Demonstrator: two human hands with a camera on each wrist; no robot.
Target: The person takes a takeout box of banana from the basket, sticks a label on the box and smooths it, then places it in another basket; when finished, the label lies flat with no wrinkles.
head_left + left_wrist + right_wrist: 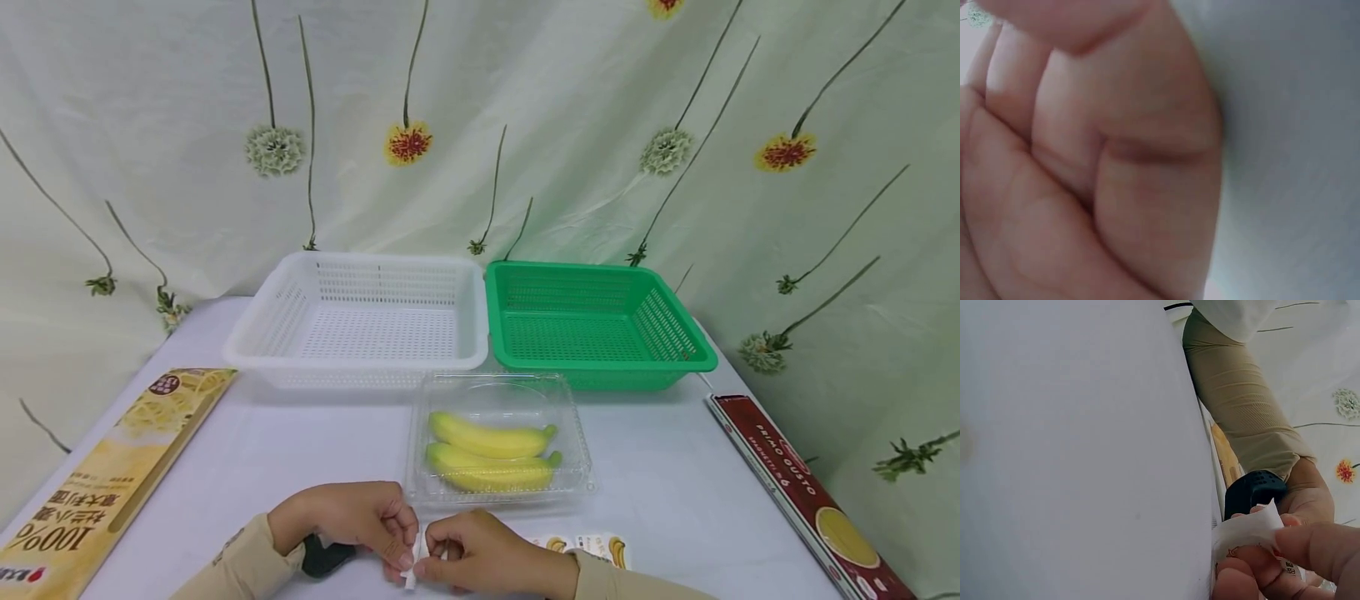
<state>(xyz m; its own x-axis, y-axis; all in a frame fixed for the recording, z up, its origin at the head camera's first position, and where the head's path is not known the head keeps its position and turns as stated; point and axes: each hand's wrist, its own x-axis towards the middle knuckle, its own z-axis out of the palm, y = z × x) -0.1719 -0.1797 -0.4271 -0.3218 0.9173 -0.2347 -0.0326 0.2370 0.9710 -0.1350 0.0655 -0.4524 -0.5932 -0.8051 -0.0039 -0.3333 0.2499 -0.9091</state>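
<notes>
Both hands meet at the front of the table, in front of a clear plastic clamshell box (495, 392) with two yellow bananas (491, 467) inside. My left hand (371, 521) pinches one end of a small white paper label (412, 560) between thumb and fingers. From the other side, the fingers of my right hand (487, 554) pinch the same paper. In the right wrist view the label (1250, 528) curls up and shows some print. Small banana-picture labels (603, 548) lie partly under the right wrist. Only the left hand's curled fingers (1154, 206) fill the left wrist view.
A white basket (356, 364) and a green basket (600, 365) stand side by side at the back. Along the left edge lies a yellow pasta package (112, 483), along the right a red spaghetti box (810, 500). A flowered curtain (525, 100) hangs behind.
</notes>
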